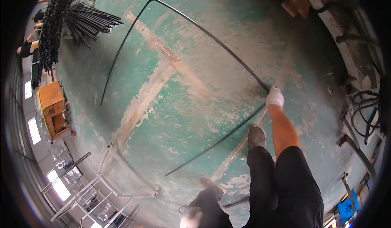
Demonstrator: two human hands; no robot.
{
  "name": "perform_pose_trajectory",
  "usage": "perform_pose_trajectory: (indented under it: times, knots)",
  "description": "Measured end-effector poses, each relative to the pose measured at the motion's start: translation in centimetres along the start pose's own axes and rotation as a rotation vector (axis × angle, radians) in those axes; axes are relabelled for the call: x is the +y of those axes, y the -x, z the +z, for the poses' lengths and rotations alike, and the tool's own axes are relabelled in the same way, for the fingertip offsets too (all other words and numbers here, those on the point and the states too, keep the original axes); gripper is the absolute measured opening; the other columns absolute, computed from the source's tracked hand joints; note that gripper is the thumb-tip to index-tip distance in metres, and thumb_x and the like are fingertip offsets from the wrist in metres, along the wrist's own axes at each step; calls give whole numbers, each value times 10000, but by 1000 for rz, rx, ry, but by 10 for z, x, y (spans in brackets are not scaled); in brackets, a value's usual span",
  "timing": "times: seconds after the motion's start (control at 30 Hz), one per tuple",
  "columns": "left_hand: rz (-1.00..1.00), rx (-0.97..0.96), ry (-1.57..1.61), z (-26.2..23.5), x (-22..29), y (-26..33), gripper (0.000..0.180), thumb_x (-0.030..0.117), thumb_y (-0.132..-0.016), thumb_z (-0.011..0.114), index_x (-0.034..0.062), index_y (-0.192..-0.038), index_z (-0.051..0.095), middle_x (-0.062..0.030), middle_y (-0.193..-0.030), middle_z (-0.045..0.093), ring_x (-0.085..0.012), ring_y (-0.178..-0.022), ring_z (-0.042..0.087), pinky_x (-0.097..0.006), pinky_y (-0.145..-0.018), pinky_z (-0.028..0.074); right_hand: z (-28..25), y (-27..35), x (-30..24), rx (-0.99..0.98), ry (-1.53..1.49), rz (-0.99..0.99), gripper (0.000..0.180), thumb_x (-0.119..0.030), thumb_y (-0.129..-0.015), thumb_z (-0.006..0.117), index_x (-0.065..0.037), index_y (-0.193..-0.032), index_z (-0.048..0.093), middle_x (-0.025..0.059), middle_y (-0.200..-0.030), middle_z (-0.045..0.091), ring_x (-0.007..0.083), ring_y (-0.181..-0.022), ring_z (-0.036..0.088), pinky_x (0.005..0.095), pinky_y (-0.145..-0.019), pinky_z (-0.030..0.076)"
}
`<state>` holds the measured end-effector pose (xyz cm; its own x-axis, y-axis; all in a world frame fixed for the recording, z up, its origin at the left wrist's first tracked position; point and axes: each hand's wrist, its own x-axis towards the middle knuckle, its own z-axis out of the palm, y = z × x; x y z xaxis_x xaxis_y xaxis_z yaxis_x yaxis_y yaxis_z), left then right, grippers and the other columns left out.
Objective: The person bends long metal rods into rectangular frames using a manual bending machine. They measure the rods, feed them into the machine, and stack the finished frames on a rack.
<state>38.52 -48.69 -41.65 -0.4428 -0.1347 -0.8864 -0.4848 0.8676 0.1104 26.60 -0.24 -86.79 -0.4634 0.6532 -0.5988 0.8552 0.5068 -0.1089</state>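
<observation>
Basically, right hand [274,97], in a white glove, is down at centre right of the frame, fingers closed around the corner of a long bent steel rod [195,24]. From that corner one leg of the rod arcs up to the top centre and down again at left; the other leg [211,145] runs toward lower centre. It all lies on the worn green floor [183,89]. Left hand [190,219] is at the bottom edge, blurred; fingers there — can't tell whether apart or together. Two shoes [256,135] stand just beside the lower leg. Judgement: grip should stay right at the bend so both legs move together, lifting low and slowly since the far end can whip or scrape. Watch the rod bundle [87,22] at upper left and the metal frame [122,175] at lower left; keep feet off the lower leg.
</observation>
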Motion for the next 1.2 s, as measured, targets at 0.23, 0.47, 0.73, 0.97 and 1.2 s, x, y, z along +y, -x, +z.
perform_pose_trajectory:
  times: [0.23, 0.47, 0.73, 0.97, 1.2]
  knots:
    - [-2, 140, -63, -4, 38, -7, 298, 294, -983, 732, 62, -1169, 743, -169, -941, 757, -322, -924, 751, -420, -839, 583, -51, 30, -14, -289, 43, -111, 324, -138, -892, 661, 2, -1171, 752, 241, -1183, 753, 445, -1153, 695, 505, -921, 593]
    - [332, 116, -175, -48, 128, 65, 410, 204, -887, 707, 35, -1260, 684, -220, -1162, 717, -423, -1118, 671, -511, -981, 536, -218, 227, 18, -804, -543, -240, 324, -182, -717, 796, -9, -987, 751, 96, -836, 754, 182, -775, 723, 375, -755, 591]
    - [889, 299, -215, -74, 98, 216, 267, 121, -801, 724, 129, -1068, 730, -120, -962, 719, -380, -922, 699, -499, -789, 558, -405, 522, -9, -1454, -1064, -131, 227, -73, -867, 866, 39, -942, 682, 147, -949, 723, 265, -792, 743, 370, -758, 637]
    - [1028, 885, -178, -197, -7, 391, 364, 102, -626, 691, 181, -972, 771, 1, -727, 650, -254, -617, 615, -397, -588, 493, -481, 687, -89, -1465, -1211, -438, 440, -281, -880, 767, 105, -1066, 670, 231, -975, 730, 347, -934, 719, 446, -890, 573]
    - [1162, 1471, -44, -303, -156, 529, 259, 178, -730, 728, 115, -978, 770, -30, -750, 663, -235, -644, 621, -380, -580, 468, -520, 852, -249, -1626, -1842, -555, 270, -94, -1013, 661, 16, -1251, 599, 83, -1045, 648, 191, -901, 647, 321, -800, 596]
